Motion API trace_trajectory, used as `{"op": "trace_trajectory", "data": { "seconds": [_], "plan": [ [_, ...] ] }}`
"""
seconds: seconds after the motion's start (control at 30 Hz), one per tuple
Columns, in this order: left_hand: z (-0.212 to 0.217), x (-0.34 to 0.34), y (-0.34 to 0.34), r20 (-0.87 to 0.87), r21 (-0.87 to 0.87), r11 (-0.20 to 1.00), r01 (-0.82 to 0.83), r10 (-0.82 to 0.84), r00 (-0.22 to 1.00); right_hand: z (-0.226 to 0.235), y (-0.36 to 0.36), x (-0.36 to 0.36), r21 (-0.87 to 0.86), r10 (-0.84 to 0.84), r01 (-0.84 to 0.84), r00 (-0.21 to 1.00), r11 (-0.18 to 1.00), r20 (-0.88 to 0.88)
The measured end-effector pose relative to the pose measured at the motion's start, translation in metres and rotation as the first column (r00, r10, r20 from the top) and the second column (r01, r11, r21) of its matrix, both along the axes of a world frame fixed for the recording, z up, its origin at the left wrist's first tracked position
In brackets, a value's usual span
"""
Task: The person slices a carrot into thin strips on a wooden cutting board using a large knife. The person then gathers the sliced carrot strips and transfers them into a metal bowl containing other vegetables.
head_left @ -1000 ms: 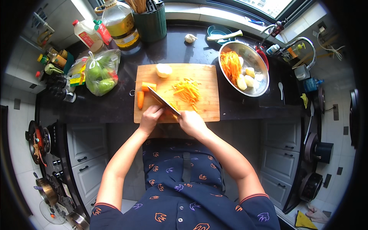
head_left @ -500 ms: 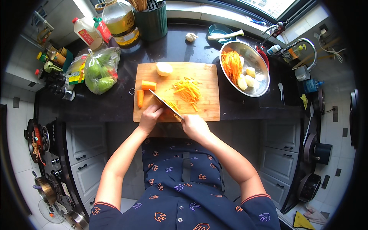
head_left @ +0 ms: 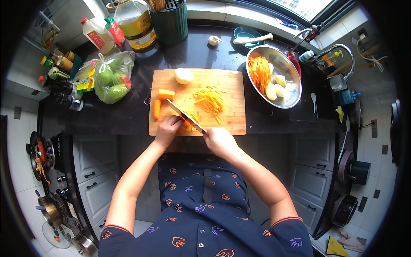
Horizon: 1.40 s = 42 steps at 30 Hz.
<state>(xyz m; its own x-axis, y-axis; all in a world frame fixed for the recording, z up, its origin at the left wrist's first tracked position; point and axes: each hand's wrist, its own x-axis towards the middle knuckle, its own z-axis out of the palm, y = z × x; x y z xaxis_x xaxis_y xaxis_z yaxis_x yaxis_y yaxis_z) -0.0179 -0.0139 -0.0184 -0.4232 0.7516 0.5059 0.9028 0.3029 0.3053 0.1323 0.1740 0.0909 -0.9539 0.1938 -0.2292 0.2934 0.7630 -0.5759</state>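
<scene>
Fingers of the left hand (head_left: 168, 130) were curled down over a small stack of carrot slices (head_left: 187, 124) at the near edge of the wooden cutting board (head_left: 233, 85), holding them in place. Just beside them, the knife (head_left: 185, 115) lay slanted across the board, its blade against the slices, with the right hand (head_left: 220, 141) closed around its handle.

Far left on the dark counter (head_left: 128, 118) sat a clear bag of green vegetables (head_left: 112, 77), with bottles behind it. On the board's left part lay a thin carrot piece (head_left: 156, 109) and, just above it, a thicker carrot chunk (head_left: 166, 94). A pale peeled potato (head_left: 184, 76) rested near the board's far edge. Toward the middle of the board spread a loose pile of carrot shreds (head_left: 209, 99). To the right of the board, a metal bowl (head_left: 293, 92) held more carrot shreds and several peeled potato pieces.
</scene>
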Motion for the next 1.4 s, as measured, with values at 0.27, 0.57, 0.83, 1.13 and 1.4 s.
{"op": "trace_trajectory", "data": {
  "seconds": [0.27, 0.57, 0.83, 1.13, 1.4],
  "plan": [
    [0.001, 0.0, 0.001, 0.031, 0.008, 1.0, -0.005, 0.004, 1.0, -0.011, -0.009, -0.006, 0.061, -0.022, 0.022, 1.0, 0.998, -0.003],
    [0.005, 0.003, -0.002, 0.063, 0.016, 1.0, -0.021, 0.02, 0.998, -0.028, -0.013, -0.02, 0.056, -0.024, 0.027, 0.998, 0.998, -0.052],
    [-0.002, 0.0, -0.005, 0.073, 0.029, 1.0, 0.009, -0.011, 0.997, 0.003, -0.012, -0.007, 0.023, -0.021, 0.021, 1.0, 1.0, -0.009],
    [-0.001, -0.002, -0.005, 0.043, 0.036, 0.999, 0.025, -0.026, 0.999, -0.001, -0.014, -0.007, 0.078, -0.002, 0.001, 1.0, 0.997, 0.014],
    [0.0, -0.001, -0.005, 0.05, -0.001, 1.0, 0.012, -0.012, 0.999, -0.001, -0.013, -0.01, 0.103, -0.021, 0.014, 0.998, 0.995, 0.064]
  ]
}}
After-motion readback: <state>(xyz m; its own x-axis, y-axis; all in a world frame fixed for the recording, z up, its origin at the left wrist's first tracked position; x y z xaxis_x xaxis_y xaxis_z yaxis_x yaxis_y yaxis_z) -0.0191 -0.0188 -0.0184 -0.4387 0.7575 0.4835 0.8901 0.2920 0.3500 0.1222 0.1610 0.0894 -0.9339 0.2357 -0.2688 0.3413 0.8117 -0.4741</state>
